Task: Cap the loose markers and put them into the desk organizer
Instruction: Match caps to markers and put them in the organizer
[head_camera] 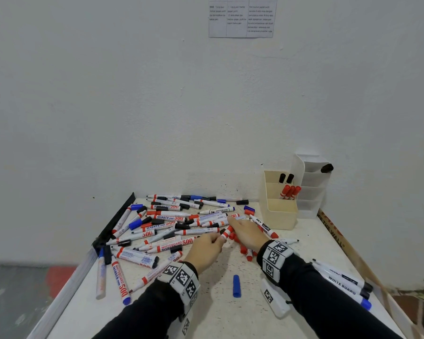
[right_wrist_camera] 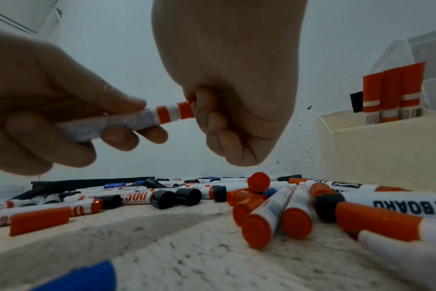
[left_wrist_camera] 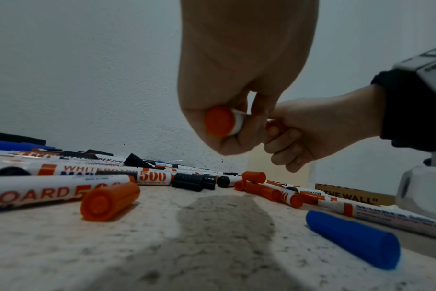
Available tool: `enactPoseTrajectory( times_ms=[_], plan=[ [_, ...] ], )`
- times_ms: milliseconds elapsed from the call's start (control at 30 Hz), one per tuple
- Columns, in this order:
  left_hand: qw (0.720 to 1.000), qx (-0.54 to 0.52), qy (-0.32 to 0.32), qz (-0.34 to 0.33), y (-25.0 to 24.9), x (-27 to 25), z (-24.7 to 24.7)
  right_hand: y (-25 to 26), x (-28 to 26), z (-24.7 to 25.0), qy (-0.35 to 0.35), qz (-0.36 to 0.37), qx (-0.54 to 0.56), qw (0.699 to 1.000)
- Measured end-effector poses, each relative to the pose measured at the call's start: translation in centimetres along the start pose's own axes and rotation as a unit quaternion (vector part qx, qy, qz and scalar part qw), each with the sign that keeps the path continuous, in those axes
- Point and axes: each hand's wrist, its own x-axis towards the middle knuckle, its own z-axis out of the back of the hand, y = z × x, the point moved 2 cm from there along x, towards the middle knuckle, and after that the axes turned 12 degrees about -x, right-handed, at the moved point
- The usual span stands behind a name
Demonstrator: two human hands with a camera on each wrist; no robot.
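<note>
The table (head_camera: 213, 311) carries a big loose pile of markers (head_camera: 167, 226) along its left and far side, many without caps, so the work is far from finished, I think. At the far right corner stands the cream desk organizer (head_camera: 278, 211), with three red markers and two black ones upright in its back compartments; its front compartment shows nothing. Behind it is a white organizer (head_camera: 312, 189). Over the middle of the table both hands meet on one red marker (right_wrist_camera: 127, 122). The left hand (right_wrist_camera: 50, 110) curls its fingers around the white barrel, probably to keep it steady. The right hand (right_wrist_camera: 227, 98) closes its fingers around the red end of the same marker, most likely pushing the cap on. A loose blue cap (head_camera: 236, 286) lies alone near the wrists, well apart from the pile.
</note>
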Motion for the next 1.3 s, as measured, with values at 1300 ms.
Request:
enactPoseTrajectory(
  times_ms=[1300],
  plan=[
    [0.993, 0.049, 0.071, -0.085, -2.4, 1.4, -4.9, -4.7, -1.7, 5.5, 0.005, 0.054, 0.031, 0.998]
  ],
)
